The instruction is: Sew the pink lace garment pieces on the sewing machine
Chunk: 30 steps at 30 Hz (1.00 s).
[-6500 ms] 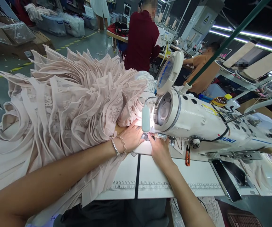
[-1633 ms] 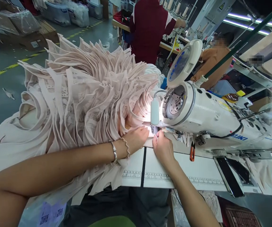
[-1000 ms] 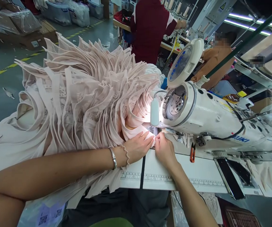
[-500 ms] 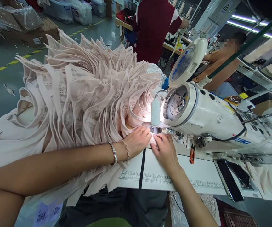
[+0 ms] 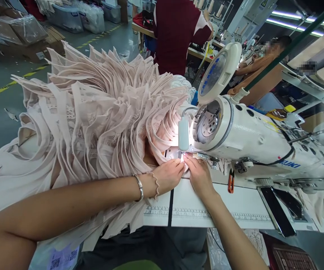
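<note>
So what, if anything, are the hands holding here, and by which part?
The left hand and right hand are on pale fabric, at the portion near the lit lamp; whether they pinch or merely press it can't be told.

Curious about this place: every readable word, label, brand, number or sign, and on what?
"UKI" on the sewing machine; its start is unclear.
Ruler, table edge: numbers too small.
QR label, lower left: blurred.
Blue marks, round cover: illegible.
Yellow marking, machine top: blurred.
Yellow triangle sign, grey box: too small.
Carton's white label: too small.
</note>
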### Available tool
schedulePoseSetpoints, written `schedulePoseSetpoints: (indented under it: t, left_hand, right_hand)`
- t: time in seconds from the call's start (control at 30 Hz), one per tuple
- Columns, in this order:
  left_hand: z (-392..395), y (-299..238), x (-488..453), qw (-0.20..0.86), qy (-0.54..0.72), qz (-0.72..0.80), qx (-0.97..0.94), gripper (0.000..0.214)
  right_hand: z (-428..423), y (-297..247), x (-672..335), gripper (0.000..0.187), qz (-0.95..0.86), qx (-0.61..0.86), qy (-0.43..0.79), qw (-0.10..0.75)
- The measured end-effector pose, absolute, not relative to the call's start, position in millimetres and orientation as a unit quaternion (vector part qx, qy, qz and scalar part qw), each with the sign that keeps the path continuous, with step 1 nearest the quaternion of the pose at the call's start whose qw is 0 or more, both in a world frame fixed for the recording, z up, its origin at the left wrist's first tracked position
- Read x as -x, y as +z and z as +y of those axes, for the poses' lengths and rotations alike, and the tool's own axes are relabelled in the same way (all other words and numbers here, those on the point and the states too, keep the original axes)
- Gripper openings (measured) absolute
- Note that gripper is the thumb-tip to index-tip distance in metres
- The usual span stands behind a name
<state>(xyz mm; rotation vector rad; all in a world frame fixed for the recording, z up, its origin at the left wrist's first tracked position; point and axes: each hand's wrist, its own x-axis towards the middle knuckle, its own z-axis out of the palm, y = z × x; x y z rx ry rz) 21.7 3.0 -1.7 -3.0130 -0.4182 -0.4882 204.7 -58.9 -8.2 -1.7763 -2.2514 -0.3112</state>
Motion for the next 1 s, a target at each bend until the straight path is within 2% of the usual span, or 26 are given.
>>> schedulePoseSetpoints:
  t: [0.43, 0.8, 1.0]
  left_hand:
    - [8.6, -11.5, -23.3, 0.052, -0.175, -0.136, 0.974, 0.032]
    - [12.9, -4.8, -23.0, 0.030, -0.151, -0.151, 0.976, 0.034]
    - [15.4, -8.9, -23.4, 0.020, -0.162, -0.150, 0.975, 0.034]
  right_hand:
    - [-57.6, -13.4, -204.8, 0.054, -0.752, 0.644, -0.078, 0.118]
    - [-54.0, -11.2, -206.3, 0.062, -0.749, 0.648, -0.053, 0.129]
    - [-52.9, -11.4, -205.0, 0.059, -0.735, 0.667, -0.046, 0.109]
